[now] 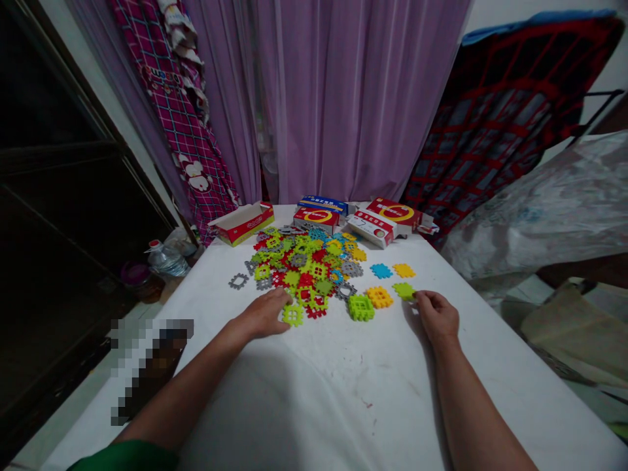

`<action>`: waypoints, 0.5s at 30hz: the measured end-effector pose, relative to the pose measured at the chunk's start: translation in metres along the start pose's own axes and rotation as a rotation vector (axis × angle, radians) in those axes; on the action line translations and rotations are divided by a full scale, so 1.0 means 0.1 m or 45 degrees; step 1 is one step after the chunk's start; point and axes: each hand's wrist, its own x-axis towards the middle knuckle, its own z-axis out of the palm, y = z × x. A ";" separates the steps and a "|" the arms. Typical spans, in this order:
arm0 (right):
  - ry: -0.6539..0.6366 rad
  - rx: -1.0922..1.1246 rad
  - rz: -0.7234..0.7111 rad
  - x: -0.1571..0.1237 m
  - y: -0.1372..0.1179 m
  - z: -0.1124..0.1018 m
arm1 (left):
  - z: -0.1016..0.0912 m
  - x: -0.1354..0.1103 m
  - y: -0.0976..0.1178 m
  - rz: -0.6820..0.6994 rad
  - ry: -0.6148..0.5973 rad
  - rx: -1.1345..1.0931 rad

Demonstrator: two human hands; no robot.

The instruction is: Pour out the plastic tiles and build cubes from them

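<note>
My left hand [267, 313] is at the near left edge of a heap of plastic interlocking building pieces [299, 261]. Its thumb and fingers grip the edge of a lime-green windowed piece [293, 315]. To the right, my right hand [438, 315] pinches the corner of a solid lime-green square piece [403, 291] at the table surface. Between the hands are a green stack of windowed pieces [361, 307] and a yellow stack of pieces [379, 297]. Beyond the right hand lie a blue square piece [381, 271] and a yellow square piece [404, 270].
An open red box [244, 224] stands behind the heap on the left. At the table's back are a blue box [324, 204] and several red boxes, one a red-and-white box [371, 227]. A water bottle [167, 258] stands beyond the left edge of the white table [333, 399].
</note>
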 end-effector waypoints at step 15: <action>0.021 0.073 -0.017 0.00 0.01 0.02 | 0.03 0.78 1.06 0.101 0.262 -0.197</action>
